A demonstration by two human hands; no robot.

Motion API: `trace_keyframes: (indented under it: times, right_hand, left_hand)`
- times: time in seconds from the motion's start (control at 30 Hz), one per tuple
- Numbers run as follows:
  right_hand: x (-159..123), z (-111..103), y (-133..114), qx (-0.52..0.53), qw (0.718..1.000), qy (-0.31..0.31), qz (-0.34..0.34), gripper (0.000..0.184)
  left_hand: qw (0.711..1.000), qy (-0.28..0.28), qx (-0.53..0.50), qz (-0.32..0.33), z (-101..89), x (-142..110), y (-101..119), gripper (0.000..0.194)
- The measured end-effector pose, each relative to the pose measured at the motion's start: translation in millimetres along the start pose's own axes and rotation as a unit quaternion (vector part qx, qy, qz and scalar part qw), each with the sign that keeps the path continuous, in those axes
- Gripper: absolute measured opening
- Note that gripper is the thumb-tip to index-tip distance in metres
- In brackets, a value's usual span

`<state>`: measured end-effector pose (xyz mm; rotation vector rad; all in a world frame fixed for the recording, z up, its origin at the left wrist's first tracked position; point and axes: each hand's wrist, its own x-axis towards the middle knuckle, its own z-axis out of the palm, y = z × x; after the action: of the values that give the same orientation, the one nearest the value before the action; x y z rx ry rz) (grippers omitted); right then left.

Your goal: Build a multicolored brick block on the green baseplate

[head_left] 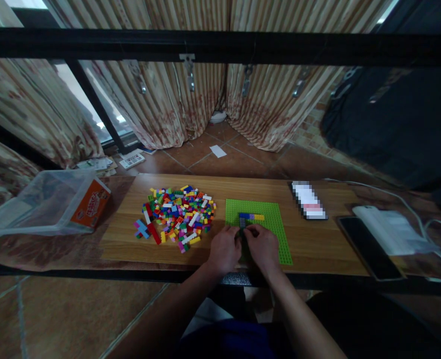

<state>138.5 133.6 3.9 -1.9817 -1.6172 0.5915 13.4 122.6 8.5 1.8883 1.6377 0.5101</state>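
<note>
Over the front of a green studded baseplate [276, 234], my left hand [225, 248] and my right hand [262, 245] come together with fingers bent and closed. Their fingertips meet at a small dark building brick, largely covered by the fingers. Just beyond them a grey brick [242, 221] sits on the plate. It adjoins a row of blue bricks [245, 216] and yellow bricks [259, 217] running to the right. To the left of my hands lies a loose pile of many-coloured building bricks [183, 212] on the wooden board.
A clear plastic bin [56, 194] with an orange label stands at the left. On the right are a phone with a lit screen [309, 200], a dark tablet-like device [370, 247] and a white packet [392, 227] with cables. A black bar [220, 47] crosses above the wooden board [126, 244].
</note>
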Motion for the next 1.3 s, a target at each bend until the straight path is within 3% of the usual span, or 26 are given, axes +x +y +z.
trace_keyframes:
  times: [0.83, 0.93, 1.1, 1.3]
  right_hand:
    - [27, -4, 9, 0.032, 0.994, -0.1, 0.02, 0.009]
    - [32, -6, 13, 0.078, 0.988, -0.128, 0.03, 0.008]
    - [34, -6, 21, 0.131, 0.977, -0.159, 0.052, 0.024]
    - [37, -2, 25, 0.136, 0.975, -0.168, 0.052, 0.014]
  left_hand:
    - [0.997, 0.013, 0.073, -0.007, 7.0, -1, 0, 0.023]
    - [0.999, 0.013, 0.035, 0.007, 2.9, 2, -3, 0.021]
    - [1.0, -0.022, 0.001, -0.012, -11.9, 10, -5, 0.026]
    - [0.996, -0.06, 0.041, -0.054, -26.0, 30, 3, 0.027]
